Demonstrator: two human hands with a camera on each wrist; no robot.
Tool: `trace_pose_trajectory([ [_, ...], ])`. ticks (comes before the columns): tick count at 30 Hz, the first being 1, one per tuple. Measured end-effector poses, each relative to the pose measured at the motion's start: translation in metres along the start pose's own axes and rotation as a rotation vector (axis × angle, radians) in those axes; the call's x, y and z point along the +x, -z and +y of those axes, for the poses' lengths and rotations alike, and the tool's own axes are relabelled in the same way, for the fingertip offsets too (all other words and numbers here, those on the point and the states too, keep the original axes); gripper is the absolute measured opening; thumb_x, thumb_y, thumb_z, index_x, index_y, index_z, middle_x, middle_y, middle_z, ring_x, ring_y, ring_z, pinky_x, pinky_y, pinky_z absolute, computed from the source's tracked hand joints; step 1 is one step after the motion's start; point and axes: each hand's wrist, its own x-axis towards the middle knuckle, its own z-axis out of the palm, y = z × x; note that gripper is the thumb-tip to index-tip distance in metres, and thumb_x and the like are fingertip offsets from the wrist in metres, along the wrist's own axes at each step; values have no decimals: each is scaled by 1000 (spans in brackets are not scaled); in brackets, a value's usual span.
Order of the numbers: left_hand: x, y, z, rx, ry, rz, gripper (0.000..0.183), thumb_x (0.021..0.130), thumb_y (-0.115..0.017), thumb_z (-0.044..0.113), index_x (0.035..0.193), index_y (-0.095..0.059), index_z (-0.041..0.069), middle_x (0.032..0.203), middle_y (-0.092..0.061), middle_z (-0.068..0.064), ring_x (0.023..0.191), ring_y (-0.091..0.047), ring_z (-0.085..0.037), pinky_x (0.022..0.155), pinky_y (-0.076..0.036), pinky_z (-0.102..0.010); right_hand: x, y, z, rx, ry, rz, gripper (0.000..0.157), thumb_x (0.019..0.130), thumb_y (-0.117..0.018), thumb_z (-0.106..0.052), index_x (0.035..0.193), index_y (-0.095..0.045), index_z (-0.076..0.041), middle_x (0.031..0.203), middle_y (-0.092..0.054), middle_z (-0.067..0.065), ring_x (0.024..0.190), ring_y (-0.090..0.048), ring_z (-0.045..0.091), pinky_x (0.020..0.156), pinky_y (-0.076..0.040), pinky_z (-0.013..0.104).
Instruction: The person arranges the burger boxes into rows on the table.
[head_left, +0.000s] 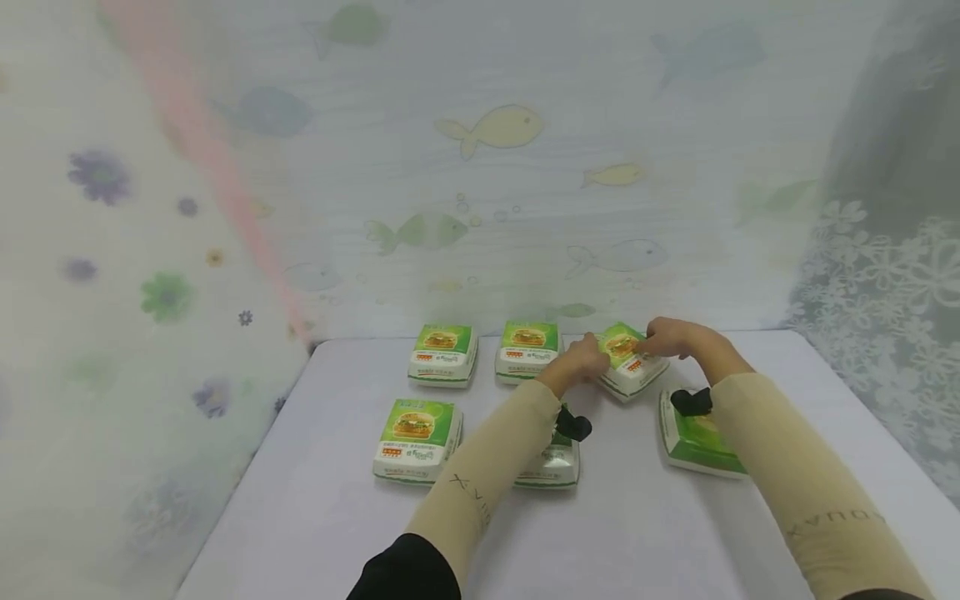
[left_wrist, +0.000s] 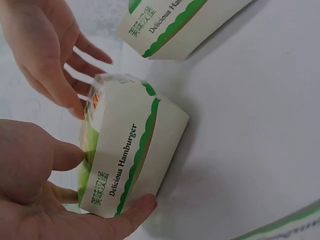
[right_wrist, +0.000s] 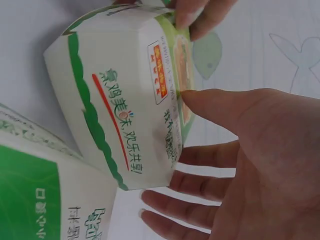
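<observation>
A white and green hamburger box (head_left: pixel 628 382) with a burger picture on its lid sits turned at an angle at the back right of the table. My left hand (head_left: pixel 581 360) grips its left side, the thumb at the lid edge and a finger along the lower wall in the left wrist view. On the opposite side my right hand (head_left: pixel 681 337) holds it, thumb on the lid and the other fingers behind the corner in the right wrist view. Green lettering and a red line mark the box's front wall (right_wrist: pixel 107 115). Both hands cover parts of the lid.
Two similar boxes stand left of it along the back, one (head_left: pixel 528 354) nearer and one (head_left: pixel 442 357) farther. In front are a box (head_left: pixel 416 442) at left, another (head_left: pixel 553 471) partly behind my left sleeve, and a greener one (head_left: pixel 693 437) under my right forearm. A patterned curtain (head_left: pixel 495 208) hangs behind the table.
</observation>
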Motion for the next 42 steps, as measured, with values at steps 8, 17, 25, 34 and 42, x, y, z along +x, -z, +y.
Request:
trace_pose_trajectory([
  [8,6,-2,-1,-83,45,-14,62,106,-49,20,161,-23,5,146,-47,-17,111,-53,-24,90,-55,-35,-2,-4,2,13,-37,8,66,105,-49,-35,137,-41,22,139,-46,40,126,-50,53,93,-53,58],
  [17,-11,-5,-1,-209,41,-134,42,100,-58,13,134,-46,-9,105,-53,-13,85,-55,-24,92,-57,-41,-1,-4,7,84,-48,-4,74,108,-47,-34,149,-22,22,153,-23,44,139,-33,58,102,-47,62],
  [25,-16,-1,1,-297,33,-165,69,104,-52,10,159,-13,-6,108,-53,-14,81,-52,-21,95,-54,-40,-2,-5,1,62,-37,-8,62,108,-45,-29,138,-38,25,130,-50,40,111,-60,46,88,-57,50],
  [34,-3,-4,-1,-336,59,-92,65,105,-53,10,160,-19,0,94,-56,-9,78,-54,-19,94,-55,-41,-9,-3,-5,122,-98,-35,50,107,-47,-28,124,-45,19,107,-56,24,95,-70,37,83,-60,43],
  [42,1,-6,3,-352,37,-82,24,103,-55,6,126,-56,-3,94,-62,-9,83,-58,-22,94,-55,-43,-11,-2,-2,158,-104,-33,43,107,-45,-27,118,-48,14,99,-58,21,95,-69,35,86,-60,44],
])
